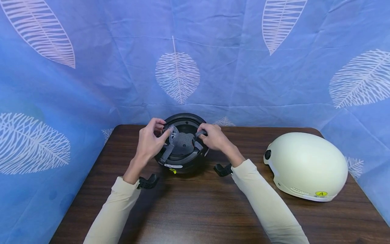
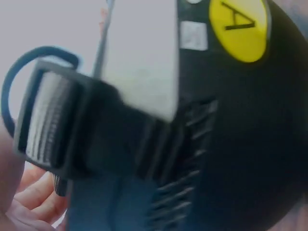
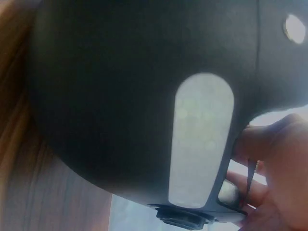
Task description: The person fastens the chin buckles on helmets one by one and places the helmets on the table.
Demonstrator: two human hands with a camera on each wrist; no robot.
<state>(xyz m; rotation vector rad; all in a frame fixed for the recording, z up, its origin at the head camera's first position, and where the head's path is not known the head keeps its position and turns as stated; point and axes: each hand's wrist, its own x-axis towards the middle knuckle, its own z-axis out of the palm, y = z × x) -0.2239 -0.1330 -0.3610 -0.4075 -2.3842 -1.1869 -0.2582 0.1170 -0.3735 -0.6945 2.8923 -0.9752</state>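
A black helmet (image 1: 192,166) lies upside down near the table's back edge, its padded inside facing up. My left hand (image 1: 150,140) is at its left rim and pinches a chin strap with a clear plastic piece (image 1: 174,135) on it. At the right rim, my right hand (image 1: 213,137) pinches the other dark strap (image 1: 199,134). The left wrist view has a dark buckle (image 2: 53,115) with grey webbing beside the shell and a yellow "A" sticker (image 2: 240,29). In the right wrist view a pale reflective strip (image 3: 199,144) runs along the shell, with my fingers (image 3: 255,139) behind the rim.
A cream helmet (image 1: 307,166) stands dome up on the right side of the brown wooden table (image 1: 189,210). A blue cloth (image 1: 213,67) with white leaf prints hangs behind the table and at its sides.
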